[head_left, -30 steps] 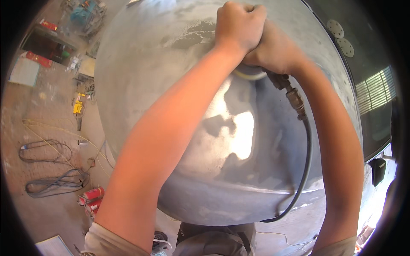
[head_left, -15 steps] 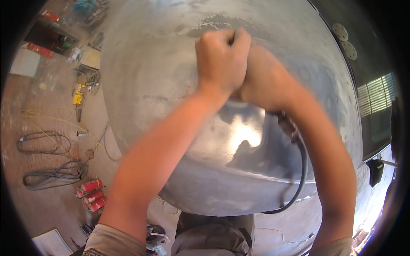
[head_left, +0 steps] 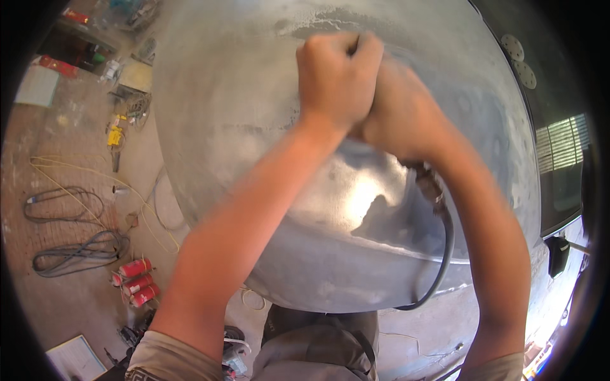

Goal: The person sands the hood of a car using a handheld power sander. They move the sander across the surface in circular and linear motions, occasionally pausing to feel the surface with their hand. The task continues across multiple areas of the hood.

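Both my hands are together over a large curved car panel (head_left: 216, 82) of bare grey metal with patchy filler and sanded areas. My left hand (head_left: 337, 82) is closed, its fingers curled over the top of a hose-fed sander. My right hand (head_left: 406, 117) wraps round the same tool from the right, partly behind the left. The sander's body is almost wholly hidden under them. Its metal hose coupling (head_left: 430, 188) shows below my right wrist. From there a dark air hose (head_left: 447, 254) curves down over the panel's near edge.
Two round sanding discs (head_left: 512, 47) with holes lie on dark glass (head_left: 553, 82) at the right. On the floor at left are coiled cables (head_left: 82, 253), red cylinders (head_left: 138, 284), a yellow tool (head_left: 114, 136) and a thin yellow cord (head_left: 76, 164). A side mirror (head_left: 558, 256) juts out at right.
Both hands, still gripping the sander, sit slightly farther up and to the right in the picture. The view has shifted a little too, and the hose has swung slightly.
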`<state>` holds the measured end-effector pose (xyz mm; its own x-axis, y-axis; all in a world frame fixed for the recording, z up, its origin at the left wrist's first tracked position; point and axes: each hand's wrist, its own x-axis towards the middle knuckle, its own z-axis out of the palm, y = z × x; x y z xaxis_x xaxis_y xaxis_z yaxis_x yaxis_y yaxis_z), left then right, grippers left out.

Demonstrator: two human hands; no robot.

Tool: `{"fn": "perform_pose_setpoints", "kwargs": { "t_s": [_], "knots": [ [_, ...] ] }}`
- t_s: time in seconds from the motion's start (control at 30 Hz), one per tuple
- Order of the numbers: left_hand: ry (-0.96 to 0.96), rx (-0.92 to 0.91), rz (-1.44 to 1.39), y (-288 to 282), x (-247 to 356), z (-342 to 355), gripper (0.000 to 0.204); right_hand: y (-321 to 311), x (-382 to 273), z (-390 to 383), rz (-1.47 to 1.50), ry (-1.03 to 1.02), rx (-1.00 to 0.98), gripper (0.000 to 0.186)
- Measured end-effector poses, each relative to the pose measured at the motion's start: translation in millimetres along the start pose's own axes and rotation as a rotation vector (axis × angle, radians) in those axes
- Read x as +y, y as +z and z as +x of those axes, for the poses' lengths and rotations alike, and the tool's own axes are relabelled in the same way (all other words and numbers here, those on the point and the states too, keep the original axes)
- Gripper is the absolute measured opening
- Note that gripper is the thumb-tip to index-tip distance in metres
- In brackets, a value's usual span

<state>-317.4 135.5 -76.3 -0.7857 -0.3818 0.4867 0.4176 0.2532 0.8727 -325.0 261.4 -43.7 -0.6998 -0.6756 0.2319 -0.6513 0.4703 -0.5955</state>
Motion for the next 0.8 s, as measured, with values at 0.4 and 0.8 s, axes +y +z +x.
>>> {"fn": "perform_pose_setpoints", "kwargs": {
  "t_s": [0.4, 0.8],
  "knots": [
    [0.014, -0.01, 0.04, -4, -2, 24, 0.044, 1, 1, 16, -0.058, 0.037, 0.004, 0.019],
    [0.018, -0.026, 0.015, 2, -6, 32, 0.046, -2, 11, 24, -0.077, -0.048, 0.053, 0.023]
  ]
}}
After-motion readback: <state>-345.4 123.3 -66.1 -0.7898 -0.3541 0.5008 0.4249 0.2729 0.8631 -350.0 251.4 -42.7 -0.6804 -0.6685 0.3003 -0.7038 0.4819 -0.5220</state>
